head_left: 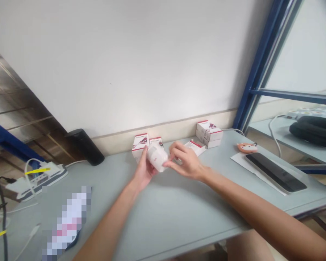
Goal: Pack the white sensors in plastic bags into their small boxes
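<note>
Your left hand [145, 169] holds the white box [157, 156], right hand [188, 162] pinching its end; likely light, crushable, best gripped by its sides.

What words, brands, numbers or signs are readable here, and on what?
None reads clearly.
White package: small red mark, too blurred.
Red-and-white boxes behind it: print too small and blurred.
Stacked boxes on the right: likewise unreadable.
Pixelated item, lower left: any print is masked.

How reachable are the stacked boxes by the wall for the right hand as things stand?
Probably yes: the stacked boxes stand beyond the right hand, with only a low box partly between. That hand pinches the white package, so it would likely need to let go first.
</note>
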Tool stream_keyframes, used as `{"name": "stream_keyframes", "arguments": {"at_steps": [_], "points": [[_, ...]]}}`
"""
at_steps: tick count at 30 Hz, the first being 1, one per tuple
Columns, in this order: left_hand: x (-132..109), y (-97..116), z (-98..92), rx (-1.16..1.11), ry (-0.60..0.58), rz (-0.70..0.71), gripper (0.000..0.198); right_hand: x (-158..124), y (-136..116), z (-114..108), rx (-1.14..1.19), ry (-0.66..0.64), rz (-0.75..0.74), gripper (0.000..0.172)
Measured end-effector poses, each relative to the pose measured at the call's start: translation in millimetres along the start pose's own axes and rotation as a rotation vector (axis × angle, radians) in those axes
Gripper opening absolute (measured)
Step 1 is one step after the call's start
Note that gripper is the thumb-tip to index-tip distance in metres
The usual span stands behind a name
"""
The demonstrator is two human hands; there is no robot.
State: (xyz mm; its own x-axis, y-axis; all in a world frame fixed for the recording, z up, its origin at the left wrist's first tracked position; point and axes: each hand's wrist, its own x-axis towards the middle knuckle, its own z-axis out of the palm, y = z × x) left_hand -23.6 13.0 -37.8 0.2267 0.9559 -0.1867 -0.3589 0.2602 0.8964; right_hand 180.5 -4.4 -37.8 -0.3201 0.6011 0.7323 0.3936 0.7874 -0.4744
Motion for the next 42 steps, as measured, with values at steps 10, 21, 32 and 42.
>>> {"name": "stream_keyframes", "arguments": {"at_steps": [10, 21, 32, 42], "points": [[3, -16, -4.0, 0.271, -0.022, 0.218, 0.064, 1, -1, 0, -0.16, -0.293, -0.016, 0.107], [-11, -47, 14.9, 1.46, -0.285, 0.638, 0.053, 3, 70, -89, -0.766, -0.033, 0.491, 0.063], [-4, -37, -6.8, 1.418, -0.166, 0.622, 0.024, -4, 65, -90, -0.439, -0.371, 0.556, 0.07], [4, -30, -16.5, 1.17, -0.159, 0.664, 0.025, -2, 77, -73, -0.152, -0.187, 0.549, 0.055]]}}
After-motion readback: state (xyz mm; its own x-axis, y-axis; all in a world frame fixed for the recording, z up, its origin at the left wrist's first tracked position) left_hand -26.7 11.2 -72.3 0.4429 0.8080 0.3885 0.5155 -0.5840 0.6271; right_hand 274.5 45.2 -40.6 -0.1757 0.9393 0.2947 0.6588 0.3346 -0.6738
